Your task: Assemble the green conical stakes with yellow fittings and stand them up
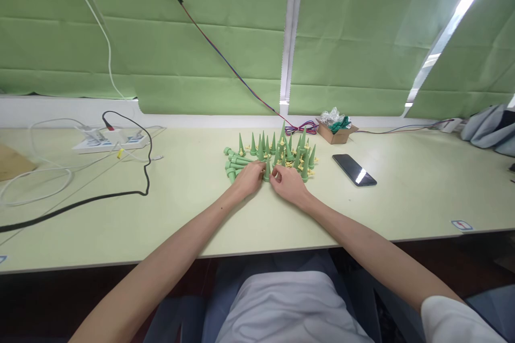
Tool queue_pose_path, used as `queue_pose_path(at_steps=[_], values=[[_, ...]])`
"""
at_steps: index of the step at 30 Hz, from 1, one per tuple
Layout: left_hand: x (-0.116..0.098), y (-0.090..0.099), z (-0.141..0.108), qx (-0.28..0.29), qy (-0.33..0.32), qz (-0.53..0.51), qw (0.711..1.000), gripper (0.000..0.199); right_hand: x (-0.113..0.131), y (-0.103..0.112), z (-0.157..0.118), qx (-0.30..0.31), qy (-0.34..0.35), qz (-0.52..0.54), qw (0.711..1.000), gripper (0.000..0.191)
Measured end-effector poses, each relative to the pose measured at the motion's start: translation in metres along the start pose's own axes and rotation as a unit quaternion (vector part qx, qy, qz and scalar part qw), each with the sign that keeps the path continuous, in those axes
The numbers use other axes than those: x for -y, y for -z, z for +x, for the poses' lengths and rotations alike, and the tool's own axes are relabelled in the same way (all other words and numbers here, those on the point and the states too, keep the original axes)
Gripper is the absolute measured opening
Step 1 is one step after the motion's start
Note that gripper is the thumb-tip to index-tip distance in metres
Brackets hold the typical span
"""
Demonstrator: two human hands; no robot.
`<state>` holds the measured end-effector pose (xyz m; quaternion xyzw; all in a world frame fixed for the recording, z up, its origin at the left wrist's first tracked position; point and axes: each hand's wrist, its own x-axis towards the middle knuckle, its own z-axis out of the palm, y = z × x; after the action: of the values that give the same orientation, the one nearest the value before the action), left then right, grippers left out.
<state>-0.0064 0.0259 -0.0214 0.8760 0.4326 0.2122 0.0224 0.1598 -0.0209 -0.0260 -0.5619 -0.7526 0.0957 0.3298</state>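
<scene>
A green cone-shaped watering spike stands upright between my two hands, near the front of a cluster of similar spikes. My left hand is closed, with its fingertips against the spike's left side. From the other side, my right hand pinches close to the spike's base, its fingers bent together. Small yellow valve pieces poke out among the standing green spikes. Several more green spikes lie on their sides just left of my left hand. My fingers partly hide the spike's lower part.
A black phone lies to the right on the pale table. Behind the spikes sit a small cardboard box and a coiled red-blue wire. At left are a power strip and a black cable.
</scene>
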Motion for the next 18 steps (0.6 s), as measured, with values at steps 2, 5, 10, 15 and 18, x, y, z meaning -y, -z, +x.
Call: queue_pose_path(at_steps=[2, 5, 10, 15, 18], values=[[0.001, -0.001, 0.000, -0.017, 0.006, -0.011, 1.000, 0.026, 0.000, 0.000, 0.000, 0.000, -0.001, 0.002, 1.000, 0.008], [0.001, 0.001, 0.000, -0.078, 0.022, -0.046, 0.996, 0.028, -0.001, 0.000, 0.000, 0.000, -0.001, 0.007, 1.000, 0.010], [-0.007, 0.011, 0.000, -0.216, 0.053, -0.125, 0.967, 0.019, -0.002, -0.001, 0.002, -0.001, 0.003, 0.023, 1.000, 0.015], [-0.015, 0.021, -0.002, -0.330, 0.056, -0.190, 0.923, 0.012, -0.002, -0.001, 0.001, 0.017, 0.014, 0.045, 0.999, 0.018], [-0.019, 0.023, -0.005, -0.375, 0.032, -0.200, 0.905, 0.013, -0.002, -0.001, 0.000, 0.027, 0.022, 0.056, 0.998, 0.020]])
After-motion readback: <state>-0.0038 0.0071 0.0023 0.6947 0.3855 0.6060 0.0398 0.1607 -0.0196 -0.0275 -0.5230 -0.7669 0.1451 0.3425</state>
